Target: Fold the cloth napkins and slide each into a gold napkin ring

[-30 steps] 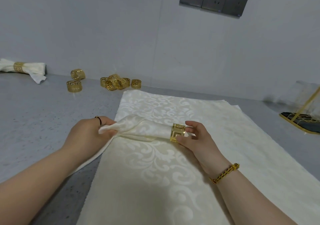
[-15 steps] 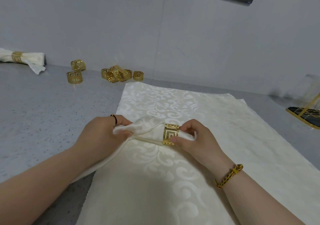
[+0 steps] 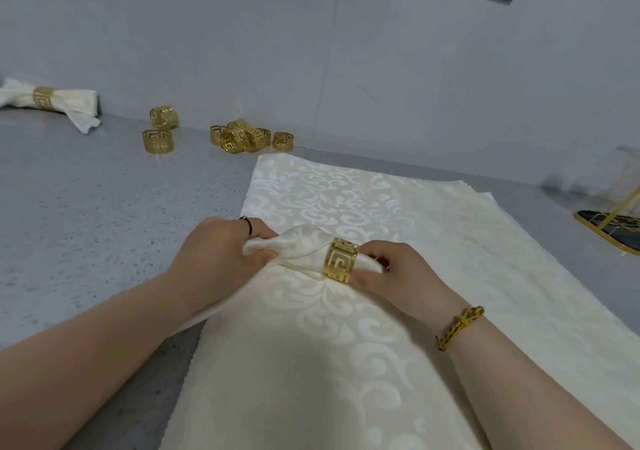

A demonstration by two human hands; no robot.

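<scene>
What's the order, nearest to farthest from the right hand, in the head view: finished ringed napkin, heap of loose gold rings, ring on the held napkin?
1. Ring on the held napkin, touching the right hand.
2. Heap of loose gold rings, farther back, left of centre.
3. Finished ringed napkin, far left.

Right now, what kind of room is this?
Probably a table-setting prep counter, maybe a restaurant's: loose gold napkin rings, a stack of cream napkins, and one finished napkin.

Noted on the left hand (image 3: 221, 252): one thin dark ring (image 3: 246, 223). On the right wrist: braided yellow-gold cord bracelet (image 3: 459, 327) with dark flecks. Both forearms bare.
</scene>
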